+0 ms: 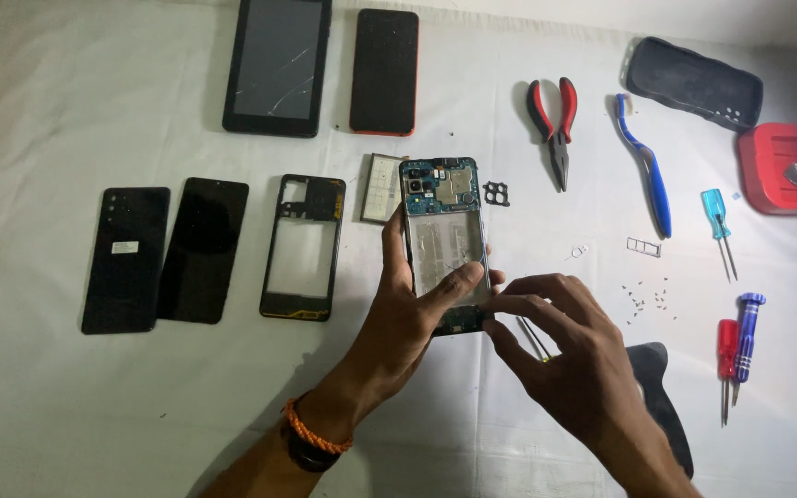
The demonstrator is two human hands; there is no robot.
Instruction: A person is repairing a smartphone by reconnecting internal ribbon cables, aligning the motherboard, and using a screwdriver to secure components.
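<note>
My left hand (408,323) grips an opened phone (443,221) with its back off, showing a blue-green circuit board at the top and a bare metal bay below. The thumb rests across the lower part of the phone. My right hand (555,346) pinches at the phone's lower right edge and also carries thin metal tweezers (535,339) that stick out under the fingers. An orange and black band sits on my left wrist.
On the white cloth lie a cracked tablet (277,65), a red-edged phone (385,71), two black panels (126,258), a phone frame (303,247), pliers (553,115), a blue toothbrush (646,161), screwdrivers (735,346), loose screws (646,300), a black case (694,81) and a red case (791,168).
</note>
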